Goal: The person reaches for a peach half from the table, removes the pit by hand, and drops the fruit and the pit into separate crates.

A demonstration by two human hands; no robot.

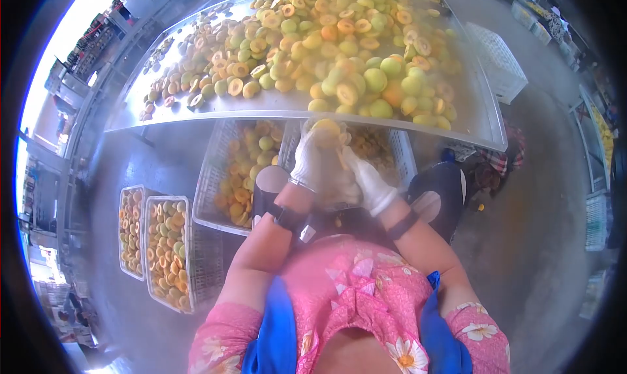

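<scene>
My left hand (309, 157), in a white glove, is closed around a yellow apricot (324, 129) just below the near edge of the metal table. Close beside it, my white-gloved right hand (371, 182) has its fingers bent together toward the fruit; what they hold is blurred and cannot be made out. Below my hands stands a crate (406, 153) with fruit pieces in it, partly hidden by my hands. On the table (274, 103) lies a large heap of whole and halved apricots (339, 41), yellow, green and orange.
Left of my knees a white plastic crate (208, 171) holds apricots. Farther left, two crates of halved fruit, one nearer (190, 256) and one farther (143, 233), stand on the floor. Another white crate (499, 64) is beyond the table's right edge. Part of a person in plaid (516, 148) shows beneath it.
</scene>
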